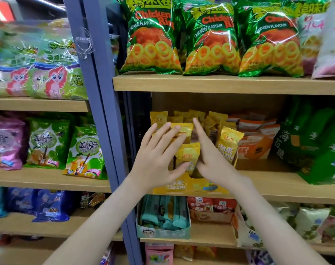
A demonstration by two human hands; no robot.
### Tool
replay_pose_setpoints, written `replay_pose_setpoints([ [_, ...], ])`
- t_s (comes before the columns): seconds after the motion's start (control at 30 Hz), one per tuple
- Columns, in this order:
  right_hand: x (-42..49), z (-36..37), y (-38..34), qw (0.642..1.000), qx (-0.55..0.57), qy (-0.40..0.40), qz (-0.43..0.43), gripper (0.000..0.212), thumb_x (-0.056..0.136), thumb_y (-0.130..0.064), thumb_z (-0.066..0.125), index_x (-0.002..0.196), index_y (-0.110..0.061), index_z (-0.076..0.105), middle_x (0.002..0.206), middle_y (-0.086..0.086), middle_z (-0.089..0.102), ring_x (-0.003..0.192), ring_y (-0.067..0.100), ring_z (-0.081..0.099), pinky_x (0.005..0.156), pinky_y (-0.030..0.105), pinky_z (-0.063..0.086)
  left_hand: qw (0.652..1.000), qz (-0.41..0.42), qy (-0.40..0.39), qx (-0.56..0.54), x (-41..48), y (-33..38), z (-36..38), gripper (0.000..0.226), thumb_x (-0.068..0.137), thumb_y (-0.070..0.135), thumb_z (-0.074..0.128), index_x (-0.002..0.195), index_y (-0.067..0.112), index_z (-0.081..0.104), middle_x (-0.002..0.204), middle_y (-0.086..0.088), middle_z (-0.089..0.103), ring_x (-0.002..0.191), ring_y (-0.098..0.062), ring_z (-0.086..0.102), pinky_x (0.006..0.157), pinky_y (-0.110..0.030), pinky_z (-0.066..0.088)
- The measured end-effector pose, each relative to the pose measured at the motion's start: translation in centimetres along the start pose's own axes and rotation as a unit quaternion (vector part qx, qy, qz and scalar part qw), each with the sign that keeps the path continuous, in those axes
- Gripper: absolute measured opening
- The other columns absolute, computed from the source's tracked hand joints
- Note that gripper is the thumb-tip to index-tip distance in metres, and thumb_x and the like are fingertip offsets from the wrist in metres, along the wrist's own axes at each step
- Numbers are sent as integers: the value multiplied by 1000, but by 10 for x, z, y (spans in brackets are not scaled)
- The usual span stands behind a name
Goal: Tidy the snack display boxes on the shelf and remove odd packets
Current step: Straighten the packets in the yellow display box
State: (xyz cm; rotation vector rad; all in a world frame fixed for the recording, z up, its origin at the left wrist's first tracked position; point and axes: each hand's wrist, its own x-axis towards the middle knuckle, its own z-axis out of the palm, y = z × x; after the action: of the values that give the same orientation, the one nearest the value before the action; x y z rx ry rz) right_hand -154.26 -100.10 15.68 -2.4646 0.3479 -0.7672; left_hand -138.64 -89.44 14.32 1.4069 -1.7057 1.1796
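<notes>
A yellow display box point(191, 186) stands at the front of the middle wooden shelf point(277, 190), filled with several small yellow snack packets point(229, 142). My left hand point(159, 153) lies flat with straight fingers against the packets on the box's left side, its thumb touching a front yellow packet point(188, 153). My right hand point(210, 155) has straight fingers pressed against the same front packets from the right, its index finger pointing up and back. An orange display box point(256, 148) with orange-and-white packets sits just right of the yellow one.
Green chicken-ring bags point(210, 39) fill the shelf above. Dark green bags point(319, 146) stand at the right. Below sit a teal box of stick packets point(162, 217) and a box of red packets point(212, 209). A grey upright post point(103, 104) separates the left shelving with pony-print bags point(54, 73).
</notes>
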Motion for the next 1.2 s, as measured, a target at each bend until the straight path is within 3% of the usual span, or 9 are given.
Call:
replay_pose_setpoints([
  [0.07, 1, -3, -1, 999, -33, 26, -33, 98, 91, 7, 46, 145, -48, -13, 156, -15, 14, 142, -7, 8, 107, 3, 11, 1000, -1, -6, 1, -2, -6, 3, 54, 87, 51, 63, 119, 8, 68, 129, -14, 62, 128, -30, 50, 115, -49, 29],
  [0.17, 6, -6, 2, 992, -64, 16, -109, 80, 89, 3, 37, 150, -39, 7, 150, -30, 13, 143, -6, 8, 115, 14, 10, 999, 23, -5, -21, -3, -12, 4, 53, 89, 54, 61, 119, 9, 62, 123, -14, 64, 124, -30, 51, 114, -48, 32],
  [0.37, 5, -5, 9, 984, -131, 4, -122, 52, 96, -24, 24, 147, -25, 36, 152, -13, 31, 146, 0, 11, 117, 17, 4, 998, 42, -2, -47, -1, -11, -3, 50, 89, 51, 61, 110, 7, 67, 103, -10, 68, 107, -27, 57, 100, -39, 42],
  [0.5, 4, 2, 17, 970, -207, -15, -125, 75, 90, -6, 34, 153, -31, 4, 158, -10, 19, 147, 4, 7, 118, 24, 2, 999, 7, 32, -9, 3, -6, -1, 50, 92, 52, 55, 99, 6, 73, 90, -10, 68, 99, -28, 62, 97, -41, 45],
  [0.6, 13, 4, 20, 959, -255, 34, -114, 89, 90, 0, 50, 154, -25, -6, 149, 5, 37, 139, 18, 22, 114, 31, 11, 999, 8, 32, -22, 3, -10, 1, 47, 93, 50, 57, 96, 6, 73, 92, -12, 69, 97, -30, 65, 94, -40, 47],
  [0.77, 43, 14, 20, 895, -417, 126, -95, 68, 89, -23, 49, 151, -12, 24, 146, 7, 47, 139, 23, 36, 116, 45, 6, 998, 51, -3, -30, 0, -42, -5, 37, 97, 42, 55, 110, 9, 63, 104, -16, 68, 104, -29, 61, 90, -37, 47],
  [0.87, 58, 24, 19, 886, -439, 129, -80, 60, 87, -23, 48, 145, -11, 43, 144, 9, 50, 138, 25, 40, 116, 51, 1, 996, 40, -33, -72, -5, -57, -10, 30, 100, 38, 50, 113, 11, 57, 108, -17, 66, 105, -27, 58, 89, -37, 48],
  [1.0, 65, 30, 17, 881, -445, 143, -80, 64, 79, -18, 61, 140, -6, 48, 137, 14, 55, 134, 28, 46, 116, 50, -11, 992, 40, -60, -99, -7, -61, -20, 29, 99, 30, 50, 104, 5, 64, 107, -16, 64, 101, -28, 57, 85, -38, 49],
  [1.2, 53, 20, 13, 891, -427, 132, -86, 85, 62, -16, 75, 143, -14, 46, 127, 10, 59, 128, 28, 47, 114, 51, -10, 995, 34, -60, -71, -2, -49, -27, 31, 93, 30, 55, 92, 2, 70, 101, -13, 66, 100, -29, 61, 89, -41, 47],
])
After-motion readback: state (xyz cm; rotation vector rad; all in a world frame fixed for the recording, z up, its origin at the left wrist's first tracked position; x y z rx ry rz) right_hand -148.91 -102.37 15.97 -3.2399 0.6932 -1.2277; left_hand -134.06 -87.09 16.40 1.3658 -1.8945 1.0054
